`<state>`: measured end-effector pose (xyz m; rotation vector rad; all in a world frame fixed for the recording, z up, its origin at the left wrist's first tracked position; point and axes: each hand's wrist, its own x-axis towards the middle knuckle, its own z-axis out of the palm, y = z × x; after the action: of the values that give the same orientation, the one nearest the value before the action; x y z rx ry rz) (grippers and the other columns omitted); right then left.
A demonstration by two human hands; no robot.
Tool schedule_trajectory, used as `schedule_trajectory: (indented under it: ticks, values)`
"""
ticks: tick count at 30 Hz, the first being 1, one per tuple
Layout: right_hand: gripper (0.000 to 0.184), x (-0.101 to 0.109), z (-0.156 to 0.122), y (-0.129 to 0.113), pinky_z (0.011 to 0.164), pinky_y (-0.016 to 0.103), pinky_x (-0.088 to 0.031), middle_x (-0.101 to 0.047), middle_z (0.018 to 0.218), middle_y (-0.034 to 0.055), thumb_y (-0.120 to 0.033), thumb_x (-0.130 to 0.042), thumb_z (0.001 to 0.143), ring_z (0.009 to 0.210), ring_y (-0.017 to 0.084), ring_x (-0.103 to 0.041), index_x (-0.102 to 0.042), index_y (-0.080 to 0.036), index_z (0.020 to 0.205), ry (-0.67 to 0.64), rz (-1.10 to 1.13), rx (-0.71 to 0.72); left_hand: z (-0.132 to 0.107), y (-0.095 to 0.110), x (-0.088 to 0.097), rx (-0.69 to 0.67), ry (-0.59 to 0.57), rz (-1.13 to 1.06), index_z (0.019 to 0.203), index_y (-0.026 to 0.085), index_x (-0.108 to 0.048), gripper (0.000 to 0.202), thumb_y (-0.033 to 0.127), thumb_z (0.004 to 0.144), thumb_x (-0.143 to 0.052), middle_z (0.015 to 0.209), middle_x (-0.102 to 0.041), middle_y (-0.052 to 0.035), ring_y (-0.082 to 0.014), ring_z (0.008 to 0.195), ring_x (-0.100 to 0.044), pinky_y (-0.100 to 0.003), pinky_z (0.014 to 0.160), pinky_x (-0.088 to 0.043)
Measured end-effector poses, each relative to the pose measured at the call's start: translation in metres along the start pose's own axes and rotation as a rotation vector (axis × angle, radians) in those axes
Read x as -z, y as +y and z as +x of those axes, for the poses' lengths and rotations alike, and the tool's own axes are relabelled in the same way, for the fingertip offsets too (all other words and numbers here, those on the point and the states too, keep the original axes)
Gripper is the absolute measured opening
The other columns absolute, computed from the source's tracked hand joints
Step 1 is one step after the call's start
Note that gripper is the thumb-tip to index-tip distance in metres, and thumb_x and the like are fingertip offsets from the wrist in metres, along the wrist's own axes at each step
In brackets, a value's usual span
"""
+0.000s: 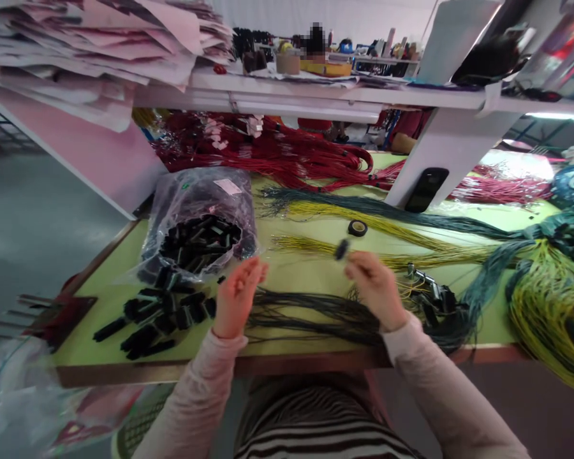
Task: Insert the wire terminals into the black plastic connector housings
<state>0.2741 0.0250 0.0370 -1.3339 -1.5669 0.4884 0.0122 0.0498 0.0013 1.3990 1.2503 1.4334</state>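
My right hand [377,287] pinches a small black plastic connector [342,249], blurred by motion, which sticks up from its fingertips over the table. My left hand [239,292] is closed, thumb against the curled fingers; whether anything thin is between them cannot be made out. Beside it, to the left, lies a loose heap of black connector housings [146,312]. More of them fill an open clear plastic bag [203,191] behind that heap. Dark wires [310,312] stretch across the table between and below my hands. Wired black connectors [440,299] are bunched right of my right hand.
A roll of black tape [358,228] lies past my hands, near yellow wires [310,245] and dark green wires [344,204]. Red wire bundles [268,150] lie at the back, under a shelf [316,95]. A yellow-green coil [550,312] hangs over the right front edge.
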Motion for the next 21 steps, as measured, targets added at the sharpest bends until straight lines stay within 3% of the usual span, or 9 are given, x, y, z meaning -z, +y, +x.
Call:
schedule_trajectory:
  ticks: [2, 4, 8, 11, 14, 16, 17, 20, 21]
  values:
    - [0.033, 0.04, -0.009, 0.022, 0.065, 0.028, -0.049, -0.065, 0.08, 0.0038, -0.039, -0.06, 0.076, 0.067, 0.015, -0.061, -0.055, -0.017, 0.101, 0.322, -0.024, -0.15, 0.013, -0.007, 0.023, -0.13, -0.036, 0.379, 0.102, 0.017, -0.064, 0.029, 0.034, 0.078, -0.06, 0.101, -0.067, -0.0103, -0.0249, 0.093, -0.062, -0.038, 0.084, -0.047]
    - [0.045, 0.077, -0.024, 0.047, 0.065, 0.031, -0.049, -0.066, 0.078, 0.0051, -0.044, -0.063, 0.069, 0.064, 0.017, -0.061, -0.055, -0.015, 0.103, 0.46, -0.203, -0.297, 0.023, -0.015, 0.039, -0.193, -0.113, 0.723, 0.095, 0.017, -0.066, 0.023, 0.029, 0.076, -0.062, 0.104, -0.067, -0.012, -0.0294, 0.099, -0.059, -0.044, 0.088, -0.042]
    - [0.053, 0.126, -0.059, 0.085, 0.065, 0.038, -0.046, -0.064, 0.074, 0.0096, -0.053, -0.06, 0.065, 0.063, 0.023, -0.058, -0.058, -0.011, 0.097, 0.375, -0.609, -0.46, 0.03, -0.033, 0.044, -0.161, -0.188, 1.082, 0.097, 0.017, -0.066, 0.025, 0.027, 0.076, -0.06, 0.106, -0.065, -0.0145, -0.0346, 0.099, -0.056, -0.048, 0.084, -0.039]
    - [0.055, 0.134, -0.066, 0.082, 0.076, 0.044, -0.045, -0.062, 0.086, 0.0156, -0.055, -0.054, 0.072, 0.083, 0.029, -0.057, -0.057, -0.009, 0.102, 0.457, -0.805, -0.329, 0.03, -0.042, 0.039, -0.192, -0.168, 1.07, 0.098, 0.017, -0.064, 0.024, 0.025, 0.078, -0.056, 0.102, -0.066, -0.0138, -0.0319, 0.095, -0.058, -0.046, 0.083, -0.039]
    - [0.046, 0.111, -0.055, 0.05, 0.089, 0.047, -0.039, -0.056, 0.106, 0.0176, -0.047, -0.053, 0.08, 0.105, 0.031, -0.049, -0.056, -0.012, 0.109, 0.526, -0.885, -0.057, 0.03, -0.044, 0.039, -0.23, -0.13, 0.977, 0.098, 0.017, -0.063, 0.023, 0.022, 0.078, -0.053, 0.097, -0.067, -0.0123, -0.0281, 0.091, -0.06, -0.042, 0.083, -0.041]
    - [0.03, 0.075, -0.048, 0.022, 0.089, 0.044, -0.04, -0.056, 0.105, 0.0144, -0.036, -0.052, 0.084, 0.104, 0.027, -0.049, -0.058, -0.015, 0.105, 0.414, -0.811, 0.145, 0.031, -0.04, 0.041, -0.28, -0.088, 0.9, 0.099, 0.016, -0.063, 0.023, 0.025, 0.08, -0.053, 0.097, -0.067, -0.0126, -0.0269, 0.092, -0.06, -0.041, 0.085, -0.042]
    - [0.02, 0.051, -0.048, 0.008, 0.086, 0.039, -0.042, -0.058, 0.098, 0.0117, -0.029, -0.05, 0.086, 0.098, 0.024, -0.052, -0.059, -0.017, 0.1, 0.289, -0.731, 0.269, 0.031, -0.037, 0.043, -0.314, -0.049, 0.849, 0.099, 0.016, -0.063, 0.024, 0.027, 0.08, -0.053, 0.099, -0.066, -0.0127, -0.0264, 0.094, -0.06, -0.04, 0.086, -0.043]
    - [0.018, -0.03, -0.058, -0.027, 0.072, 0.027, -0.045, -0.06, 0.081, 0.0055, -0.018, -0.042, 0.091, 0.077, 0.015, -0.054, -0.06, -0.019, 0.087, -0.481, -0.506, 0.668, 0.029, -0.028, 0.047, -0.374, 0.076, 0.652, 0.101, 0.016, -0.063, 0.027, 0.032, 0.081, -0.055, 0.099, -0.065, -0.0109, -0.0235, 0.092, -0.06, -0.038, 0.086, -0.045]
    - [0.018, -0.055, -0.063, -0.035, 0.069, 0.027, -0.045, -0.059, 0.079, 0.005, -0.019, -0.043, 0.091, 0.074, 0.015, -0.053, -0.059, -0.019, 0.083, -0.633, -0.497, 0.716, 0.028, -0.025, 0.049, -0.357, 0.103, 0.6, 0.101, 0.017, -0.064, 0.027, 0.033, 0.08, -0.056, 0.098, -0.065, -0.01, -0.0222, 0.089, -0.061, -0.037, 0.084, -0.046]
